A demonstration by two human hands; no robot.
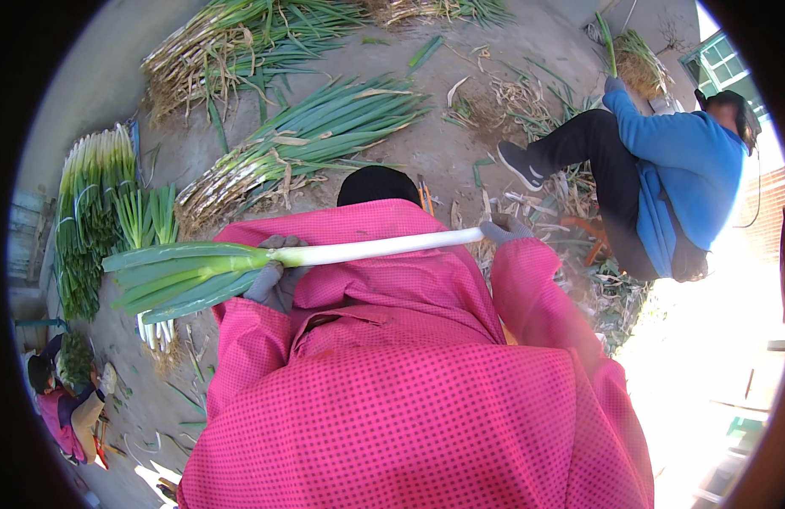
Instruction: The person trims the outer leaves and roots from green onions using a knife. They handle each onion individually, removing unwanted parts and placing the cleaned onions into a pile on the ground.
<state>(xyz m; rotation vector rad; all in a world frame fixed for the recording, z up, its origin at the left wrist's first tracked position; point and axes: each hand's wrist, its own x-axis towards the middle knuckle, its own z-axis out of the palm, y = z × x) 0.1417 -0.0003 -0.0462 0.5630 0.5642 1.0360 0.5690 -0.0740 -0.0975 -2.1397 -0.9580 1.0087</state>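
Observation:
A long leek or large green onion (380,249) lies across my pink-clad lap, its white stalk bare and its green leaves spread to the left. Grey gloves cover both hands. My left hand (278,273) is closed around the stalk where white turns to green. The white root end is held by my right hand (506,229). Just beyond my knees, a heap of untrimmed leeks (290,146) rests on the floor. To the left, a few leeks with white stalks and roots (157,334) lie beside tied bundles of leeks (93,210).
A co-worker in blue (679,165) sits at the right, holding a green stalk. Another person (71,407) is at the lower left. Peeled leaves and husks (532,102) litter the concrete floor. More untrimmed leeks (240,51) lie at the far wall.

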